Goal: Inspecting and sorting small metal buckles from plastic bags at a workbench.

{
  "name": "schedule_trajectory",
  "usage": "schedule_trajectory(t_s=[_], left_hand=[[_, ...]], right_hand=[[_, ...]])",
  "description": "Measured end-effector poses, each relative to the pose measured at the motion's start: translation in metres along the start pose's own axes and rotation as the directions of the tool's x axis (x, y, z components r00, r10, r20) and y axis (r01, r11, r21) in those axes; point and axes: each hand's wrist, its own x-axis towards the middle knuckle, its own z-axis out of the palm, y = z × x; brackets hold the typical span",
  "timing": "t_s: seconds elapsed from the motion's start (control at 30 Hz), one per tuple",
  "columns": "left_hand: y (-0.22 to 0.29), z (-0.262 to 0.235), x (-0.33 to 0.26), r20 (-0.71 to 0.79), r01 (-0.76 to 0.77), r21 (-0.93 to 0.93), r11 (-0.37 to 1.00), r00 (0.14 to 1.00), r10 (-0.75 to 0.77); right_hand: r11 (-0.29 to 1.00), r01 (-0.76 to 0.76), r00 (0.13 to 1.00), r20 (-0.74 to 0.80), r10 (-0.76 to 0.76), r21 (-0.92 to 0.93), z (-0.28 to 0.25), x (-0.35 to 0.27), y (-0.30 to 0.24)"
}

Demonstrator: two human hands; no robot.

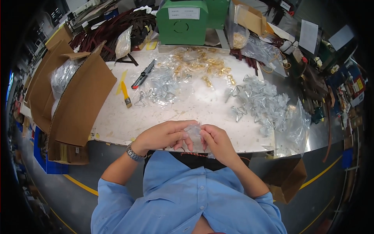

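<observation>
Over the front edge of the white worktable (pixel 156 119), a small clear plastic bag (pixel 192 132) is pinched between both hands. My left hand (pixel 165 135) grips its left side between thumb and fingers. My right hand (pixel 216 141) holds the right edge with thumb and forefinger. Whether anything lies inside the bag I cannot tell. Beyond my hands, to the right, lies a heap of silver triangular metal rings in small clear bags (pixel 263 101). A smaller group of bagged silver rings (pixel 161 91) is left of centre, with bagged gold-coloured metal clasps (pixel 206 64) behind it.
A box cutter (pixel 143 74) and a yellow-handled brush (pixel 126 94) lie on the left. An open cardboard box (pixel 83 105) holding plastic stands at the left edge. The green machine (pixel 182 23) is at the back. A large clear bag (pixel 295 130) hangs over the right front corner.
</observation>
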Motion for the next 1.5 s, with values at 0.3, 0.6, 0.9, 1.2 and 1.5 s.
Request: schedule_trajectory(t_s=[0.3, 0.6, 0.9, 1.2, 1.5], left_hand=[[-0.039, -0.004, 0.024, 0.156, 0.098, -0.390, 0.916, 0.987, -0.039], [-0.046, 0.011, 0.039, -0.331, -0.228, 0.370, 0.901, 0.873, 0.357], [-0.030, -0.039, 0.032, -0.241, 0.029, 0.122, 0.992, 0.971, 0.002], [-0.025, -0.078, 0.054, -0.508, 0.460, 0.859, 0.225, 0.712, 0.484], [-0.011, -0.073, 0.045, -0.335, 0.349, 0.933, 0.084, 0.763, 0.553]], right_hand=[[0.941, 0.216, 0.949, -0.171, -0.265, -0.263, 0.026, -0.001, 0.002], [0.962, 0.138, 0.960, -0.206, -0.188, -0.237, 0.030, 0.007, -0.004], [0.696, 0.022, 0.789, -0.415, -0.453, -0.717, -0.073, 0.004, -0.004], [0.422, 0.139, 0.783, -0.161, -0.601, -0.896, -0.041, 0.022, -0.010], [0.580, 0.388, 0.827, -0.007, -0.562, -0.716, -0.004, 0.047, -0.005]])
